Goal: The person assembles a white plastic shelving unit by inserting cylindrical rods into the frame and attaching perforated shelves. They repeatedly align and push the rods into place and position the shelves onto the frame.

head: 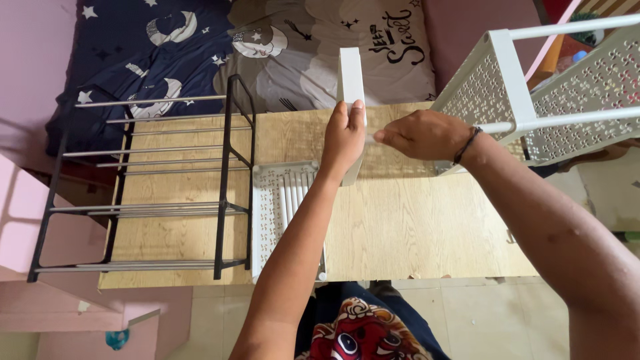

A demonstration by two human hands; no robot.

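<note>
Above the pale wooden board [413, 227], I see left hand [343, 140] clamping a stiff, light white plastic post [351, 80] mid-length; right hand [423, 135] pinched shut beside it, contents unclear.

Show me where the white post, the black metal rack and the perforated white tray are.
white post [350, 73]: head view, on its upper face, above the left hand [343, 140].
black metal rack [222, 200]: head view, on its right upright bar.
perforated white tray [267, 220]: head view, on its patterned left wall.
</note>
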